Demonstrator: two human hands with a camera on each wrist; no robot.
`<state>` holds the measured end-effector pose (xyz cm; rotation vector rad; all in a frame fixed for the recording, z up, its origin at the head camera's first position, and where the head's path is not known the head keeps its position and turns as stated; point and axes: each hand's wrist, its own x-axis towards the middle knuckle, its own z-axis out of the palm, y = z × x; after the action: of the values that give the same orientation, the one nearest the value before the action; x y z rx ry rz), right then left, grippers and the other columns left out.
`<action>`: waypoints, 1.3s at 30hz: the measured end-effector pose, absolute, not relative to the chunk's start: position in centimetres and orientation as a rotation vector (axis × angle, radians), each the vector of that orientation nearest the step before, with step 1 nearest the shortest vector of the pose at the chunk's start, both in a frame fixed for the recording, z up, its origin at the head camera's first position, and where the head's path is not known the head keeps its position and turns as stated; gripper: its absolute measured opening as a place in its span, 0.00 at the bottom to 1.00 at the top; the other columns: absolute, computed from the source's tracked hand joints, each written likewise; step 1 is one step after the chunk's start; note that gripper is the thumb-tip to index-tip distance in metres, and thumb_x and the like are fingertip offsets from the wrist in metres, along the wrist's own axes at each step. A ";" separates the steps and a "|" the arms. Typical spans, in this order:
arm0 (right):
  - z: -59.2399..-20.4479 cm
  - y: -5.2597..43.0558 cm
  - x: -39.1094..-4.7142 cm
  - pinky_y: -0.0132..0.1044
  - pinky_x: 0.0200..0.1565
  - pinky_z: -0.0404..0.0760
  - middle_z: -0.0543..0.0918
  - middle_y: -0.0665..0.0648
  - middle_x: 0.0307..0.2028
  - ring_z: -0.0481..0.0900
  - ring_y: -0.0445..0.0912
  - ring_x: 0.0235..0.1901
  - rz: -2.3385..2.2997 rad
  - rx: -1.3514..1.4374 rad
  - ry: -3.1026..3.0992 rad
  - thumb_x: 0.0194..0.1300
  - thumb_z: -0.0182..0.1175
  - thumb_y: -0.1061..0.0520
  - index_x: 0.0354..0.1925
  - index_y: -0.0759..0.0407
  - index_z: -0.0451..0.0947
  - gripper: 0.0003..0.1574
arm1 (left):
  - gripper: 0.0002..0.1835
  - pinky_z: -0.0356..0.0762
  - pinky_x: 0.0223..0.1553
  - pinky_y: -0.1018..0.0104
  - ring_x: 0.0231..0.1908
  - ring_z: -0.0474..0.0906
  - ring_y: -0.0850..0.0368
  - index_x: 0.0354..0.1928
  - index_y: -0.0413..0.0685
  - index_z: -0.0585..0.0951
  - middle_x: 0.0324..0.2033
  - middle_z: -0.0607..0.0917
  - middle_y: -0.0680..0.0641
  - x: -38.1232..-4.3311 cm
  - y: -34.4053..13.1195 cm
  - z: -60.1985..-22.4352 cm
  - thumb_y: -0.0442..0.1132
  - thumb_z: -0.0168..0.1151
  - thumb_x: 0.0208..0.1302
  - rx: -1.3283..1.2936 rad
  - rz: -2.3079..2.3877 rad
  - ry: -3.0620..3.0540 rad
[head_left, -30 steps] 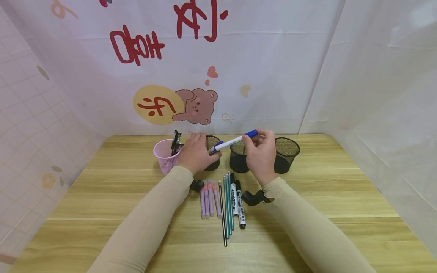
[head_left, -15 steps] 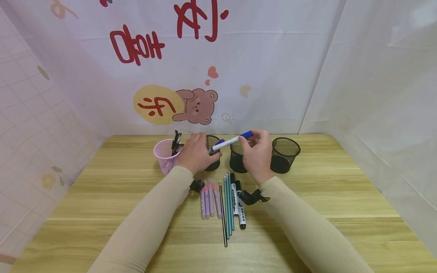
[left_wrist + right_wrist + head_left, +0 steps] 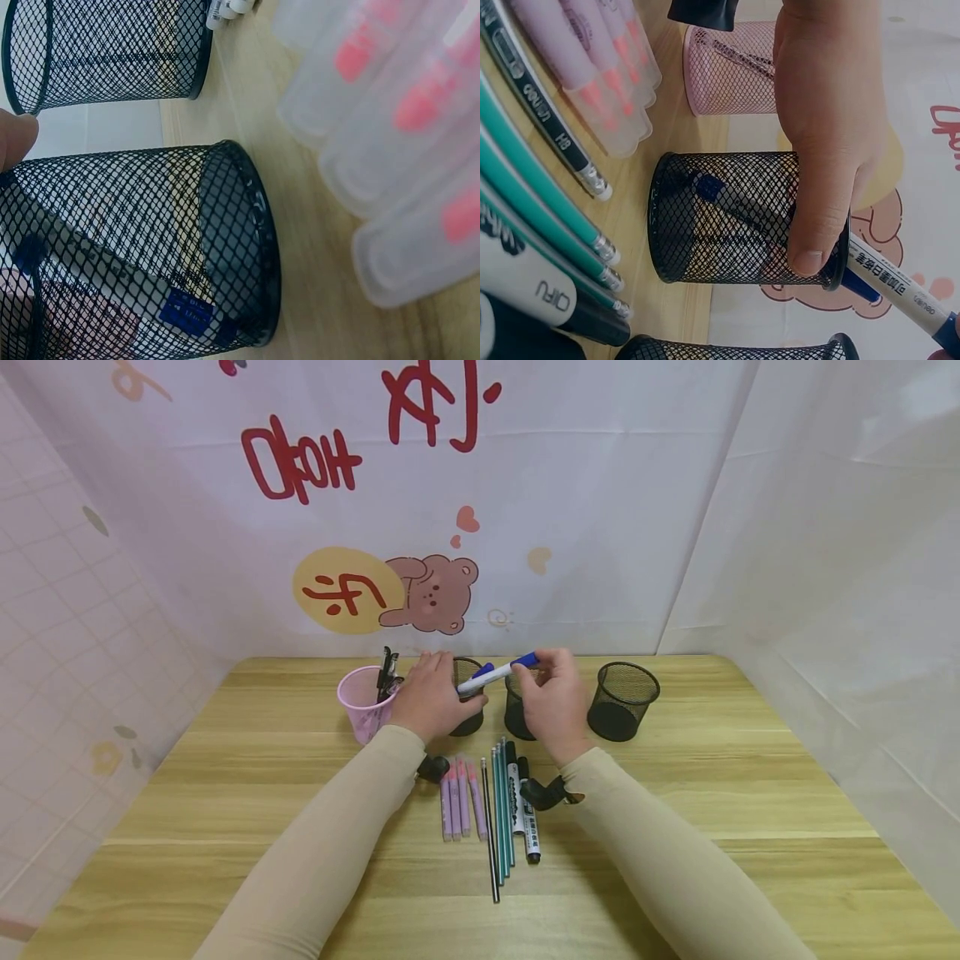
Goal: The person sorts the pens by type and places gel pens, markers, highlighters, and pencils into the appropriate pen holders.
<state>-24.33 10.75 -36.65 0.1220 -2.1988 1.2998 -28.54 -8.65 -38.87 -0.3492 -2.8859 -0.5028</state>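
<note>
Slid closer to the black mesh cup (image 3: 724, 225): right hand (image 3: 557, 703) with whiteboard marker (image 3: 501, 672) | right fingers pinch its blue end | marker slants down left, low end at the cup's mouth; in or out, can't tell | left hand (image 3: 429, 697) grips the cup's side | another blue-capped marker (image 3: 862, 287) leans inside the cup

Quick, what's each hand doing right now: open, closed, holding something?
Left hand: closed, gripping a black mesh cup near its rim.
Right hand: closed, pinching a blue-and-white marker.
</note>
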 end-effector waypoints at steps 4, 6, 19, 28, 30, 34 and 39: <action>-36.7 10.6 -24.4 0.35 0.31 0.73 0.91 0.61 0.43 0.82 0.53 0.35 1.256 0.126 -2.233 0.70 0.70 0.56 0.53 0.65 0.78 0.19 | 0.55 0.63 0.79 0.46 0.78 0.62 0.40 0.75 0.39 0.66 0.72 0.73 0.40 -28.5 -8.7 -38.9 0.75 0.63 0.61 -0.347 -0.507 -2.886; -36.7 10.5 -24.4 0.35 0.32 0.74 0.91 0.61 0.44 0.82 0.53 0.35 1.250 0.133 -2.245 0.70 0.70 0.56 0.52 0.64 0.78 0.19 | 0.55 0.61 0.80 0.45 0.80 0.60 0.39 0.76 0.39 0.66 0.74 0.72 0.39 -28.5 -8.7 -38.9 0.75 0.62 0.61 -0.342 -0.513 -2.890; -36.6 10.2 -24.9 0.37 0.31 0.76 0.91 0.60 0.45 0.84 0.52 0.33 1.164 0.180 -2.359 0.72 0.68 0.54 0.50 0.64 0.81 0.16 | 0.52 0.62 0.79 0.46 0.79 0.61 0.38 0.71 0.39 0.69 0.68 0.76 0.40 -28.5 -8.6 -38.9 0.74 0.64 0.60 -0.338 -0.520 -2.884; -36.3 9.5 -25.2 0.36 0.30 0.77 0.92 0.59 0.46 0.87 0.50 0.37 1.123 0.166 -2.483 0.73 0.67 0.51 0.51 0.62 0.81 0.18 | 0.53 0.59 0.81 0.46 0.80 0.59 0.38 0.74 0.38 0.67 0.71 0.74 0.39 -28.5 -8.6 -38.8 0.74 0.63 0.61 -0.342 -0.516 -2.892; -36.2 9.4 -25.4 0.36 0.31 0.77 0.92 0.59 0.46 0.87 0.50 0.38 1.111 0.158 -2.502 0.73 0.67 0.50 0.51 0.62 0.82 0.18 | 0.54 0.58 0.81 0.45 0.80 0.58 0.37 0.74 0.38 0.67 0.72 0.73 0.39 -28.5 -8.6 -38.8 0.74 0.63 0.61 -0.343 -0.517 -2.894; -36.3 9.3 -25.5 0.40 0.34 0.79 0.92 0.58 0.47 0.89 0.51 0.39 1.092 0.146 -2.538 0.73 0.67 0.50 0.51 0.60 0.82 0.17 | 0.54 0.58 0.81 0.45 0.80 0.58 0.37 0.75 0.39 0.66 0.73 0.72 0.39 -28.5 -8.6 -38.8 0.73 0.63 0.61 -0.337 -0.525 -2.894; -36.2 9.1 -25.4 0.44 0.38 0.82 0.92 0.58 0.48 0.89 0.52 0.43 1.061 0.148 -2.585 0.74 0.66 0.49 0.51 0.59 0.81 0.17 | 0.53 0.59 0.80 0.44 0.80 0.59 0.37 0.74 0.39 0.67 0.72 0.73 0.39 -28.5 -8.6 -38.8 0.72 0.65 0.61 -0.331 -0.531 -2.887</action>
<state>-25.45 9.11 -36.24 0.1479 -2.5853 1.0609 -28.49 -8.57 -38.82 -0.3314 -2.8866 -0.5308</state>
